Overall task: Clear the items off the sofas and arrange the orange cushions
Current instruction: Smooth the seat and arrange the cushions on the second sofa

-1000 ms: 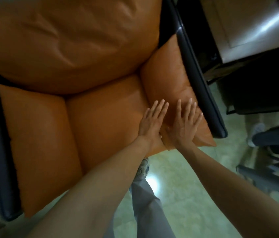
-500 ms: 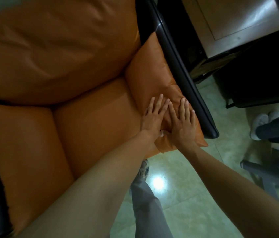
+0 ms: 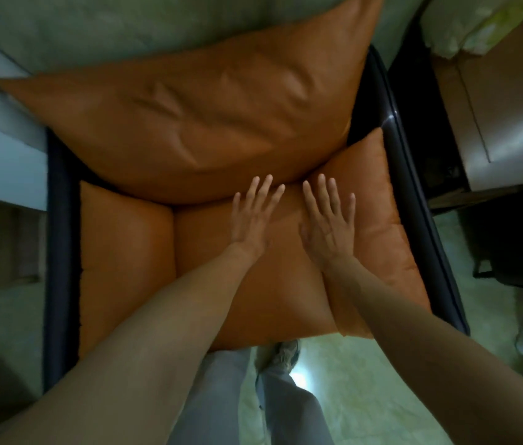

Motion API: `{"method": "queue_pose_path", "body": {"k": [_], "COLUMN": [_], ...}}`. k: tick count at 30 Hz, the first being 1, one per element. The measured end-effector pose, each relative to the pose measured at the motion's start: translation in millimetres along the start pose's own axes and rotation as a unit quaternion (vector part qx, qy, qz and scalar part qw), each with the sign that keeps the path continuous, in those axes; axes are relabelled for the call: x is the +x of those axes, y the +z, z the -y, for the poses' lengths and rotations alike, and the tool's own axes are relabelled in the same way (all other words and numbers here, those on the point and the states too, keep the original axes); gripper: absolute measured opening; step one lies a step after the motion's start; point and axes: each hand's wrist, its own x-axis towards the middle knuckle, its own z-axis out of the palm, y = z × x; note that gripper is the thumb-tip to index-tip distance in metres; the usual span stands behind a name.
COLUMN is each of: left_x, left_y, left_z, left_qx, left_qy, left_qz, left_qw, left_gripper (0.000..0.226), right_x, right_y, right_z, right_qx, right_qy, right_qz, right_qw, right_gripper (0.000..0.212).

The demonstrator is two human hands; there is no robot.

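Smooth, faintly glossy leather-like skin is shown on the creased orange back cushion (image 3: 208, 123); the pale green tiled floor (image 3: 366, 390) is polished.

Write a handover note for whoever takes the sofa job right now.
Left hand: open, flat over the middle orange leather seat cushion.
Right hand: open, flat at the seam with the right-side orange cushion.
Large orange back cushion leans at the rear; left orange seat cushion sits in the dark sofa frame.
Done: no loose items visible on this sofa.
Left: final smoothing; other sofas are out of view.
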Motion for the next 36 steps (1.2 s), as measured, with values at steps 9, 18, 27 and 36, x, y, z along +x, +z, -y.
{"method": "queue_pose_path", "body": {"k": [9,18,27,36], "left_x": [20.6,80.0,78.7,60.6], "left_y": [-22.6,-12.6,-12.8,-39.3], "left_z": [137.0,212.4,228.0,281.1], "left_qx": [0.026,0.008,0.028,0.057], "left_qy": [-0.142,-0.145,-0.108,-0.134], "left_qz": [-0.022,-0.028,-0.047,-0.092], "left_qw": [0.989,0.989,0.993,0.985], "left_gripper": [0.138,0.149,0.147,0.148], "right_x": [102.4,189.7,202.2,200.9], "right_y": [-20.2,1.1,-13.0,-52.5], "right_z": [101.3,148.5,144.1,106.3], "right_qx": [-0.030,-0.081,-0.092,-0.075], "right_qy": [-0.072,-0.065,-0.101,-0.029], "right_qz": [-0.029,-0.012,0.012,-0.051], "right_qw": [0.997,0.995,0.991,0.995], "right_gripper": [0.133,0.150,0.151,0.157]}}
